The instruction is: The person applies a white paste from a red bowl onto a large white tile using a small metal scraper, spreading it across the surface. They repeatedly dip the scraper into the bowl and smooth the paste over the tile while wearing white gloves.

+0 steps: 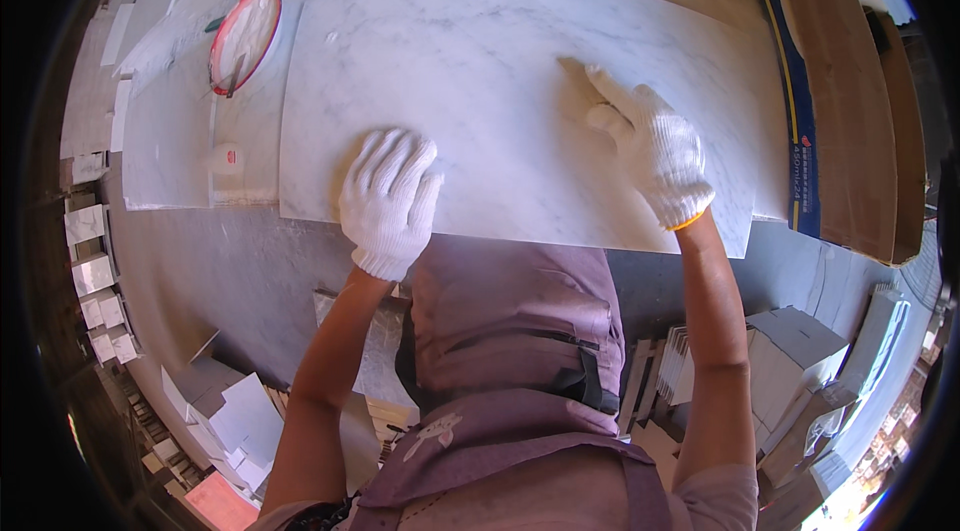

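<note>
A grey-veined white slab (490,121) lies in front of the person, with a cardboard box (845,81) near its right edge and a red-rimmed dish (262,29) just beside its left. Bare surface separates the gloved left hand (390,193), palm-down by the near edge with fingers nearly together, from the gloved right hand (662,153), whose grip I cannot tell.

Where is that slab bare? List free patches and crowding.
Free: the middle of the marbled slab, between the left hand and right hand; its far left part, beyond the left hand and beside the red-rimmed dish; the strip between the right hand and the cardboard box. Crowded: left of the slab, by the dish, and right of it, by the box.
</note>
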